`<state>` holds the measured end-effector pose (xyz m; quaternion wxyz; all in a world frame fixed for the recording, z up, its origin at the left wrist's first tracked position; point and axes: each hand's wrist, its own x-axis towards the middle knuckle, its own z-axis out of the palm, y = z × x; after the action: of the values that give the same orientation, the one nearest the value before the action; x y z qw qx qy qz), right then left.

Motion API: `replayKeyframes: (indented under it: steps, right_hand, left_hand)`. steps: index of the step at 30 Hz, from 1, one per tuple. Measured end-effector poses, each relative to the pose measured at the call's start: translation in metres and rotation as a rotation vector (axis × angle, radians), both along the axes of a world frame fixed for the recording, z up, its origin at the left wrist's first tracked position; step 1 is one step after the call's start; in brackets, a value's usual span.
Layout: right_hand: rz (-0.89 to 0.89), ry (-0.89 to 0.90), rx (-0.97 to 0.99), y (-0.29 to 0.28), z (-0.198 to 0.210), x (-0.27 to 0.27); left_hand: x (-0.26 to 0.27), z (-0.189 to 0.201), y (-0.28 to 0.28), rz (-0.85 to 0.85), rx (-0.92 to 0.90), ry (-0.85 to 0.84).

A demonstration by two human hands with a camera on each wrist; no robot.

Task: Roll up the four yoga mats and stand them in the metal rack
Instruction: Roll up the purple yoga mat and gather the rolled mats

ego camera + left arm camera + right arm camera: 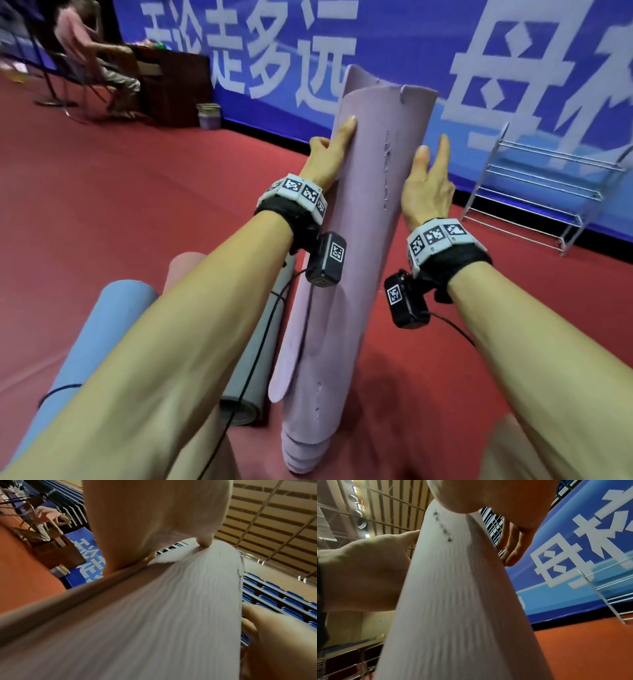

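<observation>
The far fingers of the left hand [329, 150] lie hidden behind the rolled lilac mat [346, 240], so its grip cannot be fully read. The right hand [426, 185] shows only its back in the head view. Forearms cover most of the blue mat [102, 329], the grey mat [253, 370] and the pink mat [183, 265]. The metal rack [544, 202] is cut off at the right edge. Both wrist views are blurred.

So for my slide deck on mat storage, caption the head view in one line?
Both hands steady a rolled lilac yoga mat upright on the red floor, metal rack waiting at right.
</observation>
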<state>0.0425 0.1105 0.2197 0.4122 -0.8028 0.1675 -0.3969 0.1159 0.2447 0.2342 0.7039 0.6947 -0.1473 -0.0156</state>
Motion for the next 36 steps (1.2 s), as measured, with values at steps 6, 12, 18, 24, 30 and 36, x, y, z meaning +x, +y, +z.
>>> replayKeyframes:
  steps: [6, 12, 18, 24, 30, 36]
  right_hand:
    - [0.113, 0.078, -0.118, 0.016, 0.067, -0.008]
    - [0.169, 0.145, -0.251, 0.035, 0.11, -0.009]
    - [0.147, 0.289, -0.265, 0.053, 0.127, -0.016]
    - [0.17, 0.351, -0.306, 0.051, 0.126, -0.02]
    - [0.198, 0.697, -0.392, 0.058, 0.065, -0.024]
    - [0.367, 0.635, 0.061, 0.065, 0.038, -0.015]
  left_hand:
    - [0.046, 0.055, 0.018, 0.048, -0.054, 0.009]
    - [-0.014, 0.103, 0.048, 0.082, 0.202, -0.143]
    - [-0.007, 0.11, 0.052, 0.227, 0.344, -0.323]
    - [-0.01, 0.106, 0.056, 0.08, 0.589, -0.349]
    - [-0.007, 0.038, 0.052, 0.025, 1.031, -0.307]
    - [-0.002, 0.016, 0.057, 0.033, 1.077, -0.241]
